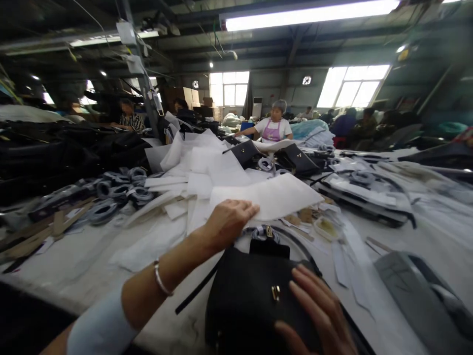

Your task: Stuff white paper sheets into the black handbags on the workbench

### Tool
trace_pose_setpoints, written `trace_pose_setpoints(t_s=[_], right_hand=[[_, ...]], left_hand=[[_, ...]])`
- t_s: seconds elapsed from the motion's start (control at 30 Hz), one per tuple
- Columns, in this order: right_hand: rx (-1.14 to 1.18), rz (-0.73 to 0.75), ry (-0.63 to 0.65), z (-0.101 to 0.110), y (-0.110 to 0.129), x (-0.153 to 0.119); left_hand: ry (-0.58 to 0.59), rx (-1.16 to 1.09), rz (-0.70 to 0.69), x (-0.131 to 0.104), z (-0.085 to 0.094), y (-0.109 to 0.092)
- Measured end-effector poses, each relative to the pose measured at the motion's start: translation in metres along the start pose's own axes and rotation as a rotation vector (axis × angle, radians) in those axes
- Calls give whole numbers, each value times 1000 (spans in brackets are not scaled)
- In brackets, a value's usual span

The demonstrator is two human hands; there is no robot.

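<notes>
A black handbag [251, 281] with a small gold clasp sits in front of me on the table, its strap curving around behind it. My right hand [321, 310] rests against the front of the bag near the clasp, fingers spread. Beyond the bag, my left hand [231, 222] reaches across and grips the near edge of a white packing sheet [281, 195]; its thumb is hidden. A bundled strap with a gold-coloured fitting [268, 231] lies just behind the bag.
More white sheets [207, 162] are heaped in the middle. Coiled grey-wrapped straps [121, 190] lie at left, and other black bags [299, 159] farther back. A grey box-shaped object [410, 291] stands at right. A co-worker in a purple apron [272, 130] is across the table.
</notes>
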State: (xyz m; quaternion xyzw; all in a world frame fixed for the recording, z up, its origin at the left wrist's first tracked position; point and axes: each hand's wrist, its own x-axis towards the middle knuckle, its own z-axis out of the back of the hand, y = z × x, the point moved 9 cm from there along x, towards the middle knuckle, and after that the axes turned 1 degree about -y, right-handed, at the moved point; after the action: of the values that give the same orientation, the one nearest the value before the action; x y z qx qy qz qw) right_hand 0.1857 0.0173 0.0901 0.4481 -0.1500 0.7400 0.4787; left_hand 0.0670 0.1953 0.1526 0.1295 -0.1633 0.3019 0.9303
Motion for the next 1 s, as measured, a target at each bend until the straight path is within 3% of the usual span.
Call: trace_pose_setpoints(t_s=[0.07, 0.13, 0.23, 0.33, 0.43, 0.6, 0.77, 0.9, 1.0], right_hand=[[-91, 39, -10, 20, 4, 12], [-166, 97, 140, 21, 5, 19], [-186, 151, 421, -1, -1, 12], [-154, 134, 595, -25, -12, -4], [-164, 82, 656, -36, -18, -7], [-238, 43, 737, -40, -6, 2], [-305, 37, 746, -39, 7, -7], [-198, -15, 763, -38, 8, -12], [-45, -106, 768, -36, 1, -10]], left_hand=[[38, -56, -101, -35, -6, -58], [61, -89, -128, -63, -16, -98], [80, -127, -111, -88, -30, -124], [95, -174, -69, -93, -38, -119], [138, -238, -48, -91, -42, -105], [163, -238, -73, -85, -39, -100], [90, -263, -78, -98, -39, -119], [89, -333, -28, -110, -50, -121], [81, -349, 3, -113, -48, -115]])
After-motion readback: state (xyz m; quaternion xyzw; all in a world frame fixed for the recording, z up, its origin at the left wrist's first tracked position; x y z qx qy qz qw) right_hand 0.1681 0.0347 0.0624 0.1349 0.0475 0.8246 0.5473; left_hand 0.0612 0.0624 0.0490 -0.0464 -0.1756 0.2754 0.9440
